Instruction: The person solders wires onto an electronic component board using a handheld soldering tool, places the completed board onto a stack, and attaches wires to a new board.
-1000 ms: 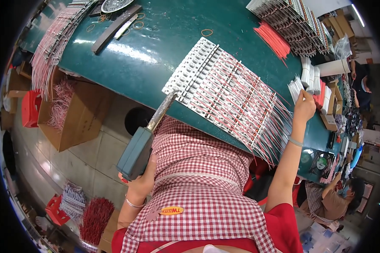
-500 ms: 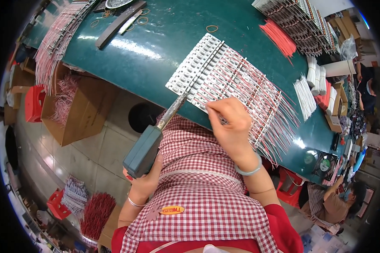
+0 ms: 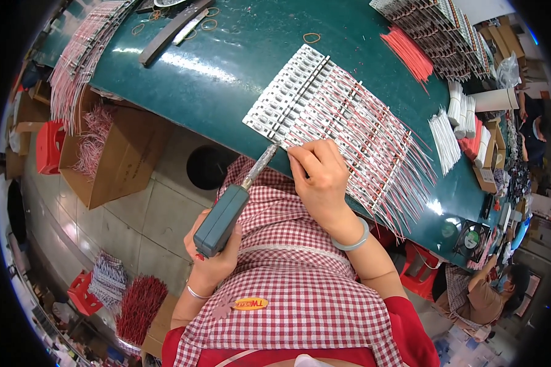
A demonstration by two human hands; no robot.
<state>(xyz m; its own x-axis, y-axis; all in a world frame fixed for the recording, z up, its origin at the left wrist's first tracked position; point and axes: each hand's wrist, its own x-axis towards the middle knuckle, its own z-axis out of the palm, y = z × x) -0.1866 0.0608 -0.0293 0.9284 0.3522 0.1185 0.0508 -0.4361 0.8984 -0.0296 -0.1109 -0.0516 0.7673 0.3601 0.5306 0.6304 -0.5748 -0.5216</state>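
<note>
Left hand (image 3: 221, 254) gripping soldering iron (image 3: 222, 219); right hand (image 3: 321, 177) pinching, contents unclear, wired panel (image 3: 350, 129) lying at its 1 o'clock.

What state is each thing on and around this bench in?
Left hand, gripping the tool.
Right hand, pinched at the panel's edge; contents unclear.
Gun-shaped tool, held, tip near panel; power unclear.
Panel, flat, partly covered with wires.
Red wires, bunched on the bench.
Panel stack, piled up.
Cardboard box, open, pink wires inside.

Red lettering (image 3: 255, 303) marks the yellow oval badge (image 3: 241, 304) on the red-and-white checked cloth apron (image 3: 306, 327); faint print (image 3: 128, 169) on the brown cardboard box (image 3: 113, 183) is illegible.
</note>
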